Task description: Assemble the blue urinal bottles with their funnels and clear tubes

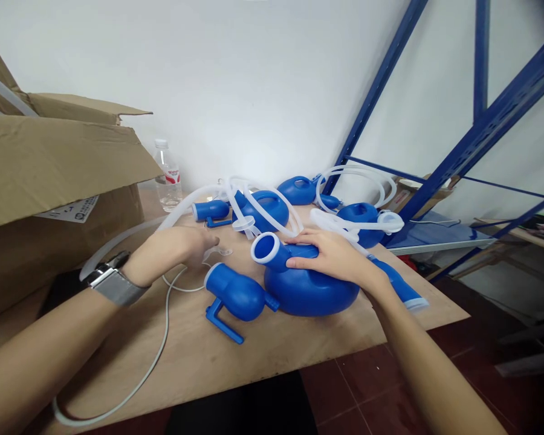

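Observation:
My right hand (326,257) grips the handle of a blue plastic urinal bottle (312,293), whose white-rimmed mouth points up and left. My left hand (185,248), with a watch on the wrist, is low over the table with its fingers curled and mostly hidden. A small clear plastic piece (224,251) lies at its fingertips; I cannot tell whether they hold it. In front of the bottle's left side lies a blue funnel-shaped part (238,293) with a white rim and a hinged arm.
Several more blue bottles, such as one bottle (268,211), stand behind with coiled clear tubes (381,181). A cardboard box (63,151) fills the left, beside a water bottle (168,181). A white cable (163,344) crosses the wooden table (199,374). Blue metal shelving (471,133) rises at right.

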`<state>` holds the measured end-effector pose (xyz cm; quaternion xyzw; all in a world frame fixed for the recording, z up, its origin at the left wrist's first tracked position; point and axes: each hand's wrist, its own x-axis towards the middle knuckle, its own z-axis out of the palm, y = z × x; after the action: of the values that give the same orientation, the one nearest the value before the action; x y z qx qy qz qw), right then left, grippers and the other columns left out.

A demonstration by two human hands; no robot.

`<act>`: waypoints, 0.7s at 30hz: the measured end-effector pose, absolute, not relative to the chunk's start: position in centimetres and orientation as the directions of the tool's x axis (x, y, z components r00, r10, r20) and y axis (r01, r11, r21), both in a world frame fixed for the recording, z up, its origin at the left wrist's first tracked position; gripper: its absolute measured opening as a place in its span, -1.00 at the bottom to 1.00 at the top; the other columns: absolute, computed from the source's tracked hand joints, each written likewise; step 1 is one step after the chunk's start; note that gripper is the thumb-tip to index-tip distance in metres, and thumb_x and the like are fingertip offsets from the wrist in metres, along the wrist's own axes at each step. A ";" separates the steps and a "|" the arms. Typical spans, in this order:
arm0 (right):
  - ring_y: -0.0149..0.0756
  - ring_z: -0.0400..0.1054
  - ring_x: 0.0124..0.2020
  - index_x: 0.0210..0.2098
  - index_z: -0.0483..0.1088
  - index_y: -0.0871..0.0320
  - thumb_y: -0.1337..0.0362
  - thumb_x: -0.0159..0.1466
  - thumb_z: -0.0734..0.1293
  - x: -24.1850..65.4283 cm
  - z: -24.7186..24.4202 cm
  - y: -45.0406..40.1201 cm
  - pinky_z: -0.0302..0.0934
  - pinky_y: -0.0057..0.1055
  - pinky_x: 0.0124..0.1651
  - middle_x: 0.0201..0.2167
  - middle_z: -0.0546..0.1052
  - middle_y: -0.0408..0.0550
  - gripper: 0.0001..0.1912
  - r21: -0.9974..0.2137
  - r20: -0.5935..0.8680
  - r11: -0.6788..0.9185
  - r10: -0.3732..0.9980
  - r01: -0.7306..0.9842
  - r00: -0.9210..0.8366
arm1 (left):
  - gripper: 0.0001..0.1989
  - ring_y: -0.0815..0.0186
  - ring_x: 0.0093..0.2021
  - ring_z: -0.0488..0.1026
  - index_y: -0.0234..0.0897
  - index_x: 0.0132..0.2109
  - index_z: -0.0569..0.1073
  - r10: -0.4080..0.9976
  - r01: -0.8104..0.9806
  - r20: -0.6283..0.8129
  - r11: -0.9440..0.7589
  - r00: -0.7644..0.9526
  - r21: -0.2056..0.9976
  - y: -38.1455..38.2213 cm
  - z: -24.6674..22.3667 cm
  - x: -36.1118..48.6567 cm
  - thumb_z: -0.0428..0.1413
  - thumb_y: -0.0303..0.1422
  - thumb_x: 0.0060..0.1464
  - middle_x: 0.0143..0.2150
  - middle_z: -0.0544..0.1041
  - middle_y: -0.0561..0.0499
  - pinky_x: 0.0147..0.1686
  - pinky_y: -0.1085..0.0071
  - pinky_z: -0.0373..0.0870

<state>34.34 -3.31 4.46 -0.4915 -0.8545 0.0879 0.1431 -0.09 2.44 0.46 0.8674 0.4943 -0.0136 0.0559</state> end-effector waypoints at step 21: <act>0.16 0.48 0.15 0.19 0.57 -0.03 -0.39 0.34 0.24 33.7 4.4 -4.6 0.32 0.06 0.23 0.16 0.61 0.07 -0.27 -0.227 0.145 0.369 0.928 0.901 -0.343 | -0.36 0.03 -0.17 0.61 -0.17 0.02 0.61 0.887 0.917 -0.258 -0.398 0.382 -0.011 2.1 2.5 1.6 0.34 -0.51 -0.35 -0.10 0.68 -0.07 -0.01 0.15 0.51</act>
<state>33.69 -4.59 4.37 -0.5594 -0.8177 0.0531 0.1252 1.64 2.14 2.53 0.8285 0.5446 -0.1118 0.0670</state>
